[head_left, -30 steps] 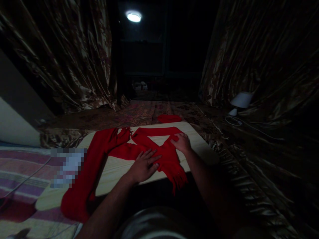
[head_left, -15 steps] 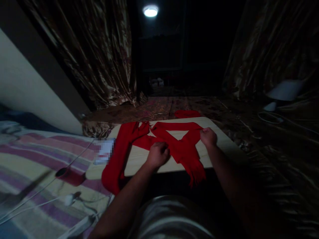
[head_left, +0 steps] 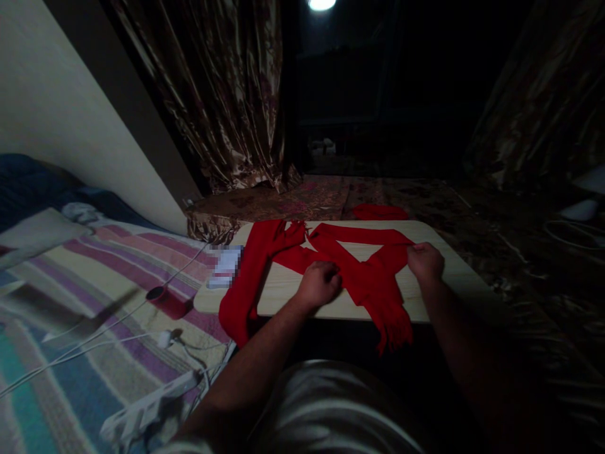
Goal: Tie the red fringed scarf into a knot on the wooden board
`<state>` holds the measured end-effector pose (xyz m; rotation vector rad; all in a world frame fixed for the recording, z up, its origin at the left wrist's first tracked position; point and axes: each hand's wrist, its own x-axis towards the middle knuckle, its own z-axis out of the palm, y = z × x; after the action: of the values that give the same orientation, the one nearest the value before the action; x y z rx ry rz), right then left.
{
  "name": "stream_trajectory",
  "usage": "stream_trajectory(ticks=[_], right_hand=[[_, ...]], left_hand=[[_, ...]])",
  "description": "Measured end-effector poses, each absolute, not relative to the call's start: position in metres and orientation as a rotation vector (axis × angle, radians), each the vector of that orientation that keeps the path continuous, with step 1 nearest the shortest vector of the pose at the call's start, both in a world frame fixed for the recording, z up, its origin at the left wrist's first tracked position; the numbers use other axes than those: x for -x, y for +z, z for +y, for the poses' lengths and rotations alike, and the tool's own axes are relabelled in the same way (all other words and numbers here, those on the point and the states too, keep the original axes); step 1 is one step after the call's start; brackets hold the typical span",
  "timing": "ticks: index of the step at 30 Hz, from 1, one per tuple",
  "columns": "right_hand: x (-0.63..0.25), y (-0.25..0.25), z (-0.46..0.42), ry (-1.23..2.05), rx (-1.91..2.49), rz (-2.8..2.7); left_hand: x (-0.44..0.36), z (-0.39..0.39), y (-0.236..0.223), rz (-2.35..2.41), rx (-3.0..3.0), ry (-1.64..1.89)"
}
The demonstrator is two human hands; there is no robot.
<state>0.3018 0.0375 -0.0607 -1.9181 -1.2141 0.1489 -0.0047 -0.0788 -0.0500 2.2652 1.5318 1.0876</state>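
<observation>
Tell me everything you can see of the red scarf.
The scarf is long, plain red, soft-looking fabric with fringed ends. It lies in crossing bands on the pale table, a loop and one end hanging over the near edge. The right hand pinches it; the left hand curls at its middle, contact unclear.

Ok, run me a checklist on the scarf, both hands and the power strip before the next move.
1. Right hand has hold of the red scarf: ok, fingers closed on its right-hand edge.
2. Left hand has hold too: cannot tell, it is curled at the scarf with its grip hidden.
3. Scarf spread straight: not ok, its strips bend and cross.
4. Scarf wholly on the table: not ok, one fringed end reaches past the near edge.
5. Power strip apart from the scarf: ok, it lies on the bedding.
</observation>
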Motion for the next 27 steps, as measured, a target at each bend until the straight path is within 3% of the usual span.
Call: stream_trajectory(ticks=[27], right_hand=[[-0.2991, -0.0566, 0.0332, 0.136, 1.949, -1.297]], left_hand=[[0.0044, -0.0785, -0.0482, 1.529, -2.252, 1.06]])
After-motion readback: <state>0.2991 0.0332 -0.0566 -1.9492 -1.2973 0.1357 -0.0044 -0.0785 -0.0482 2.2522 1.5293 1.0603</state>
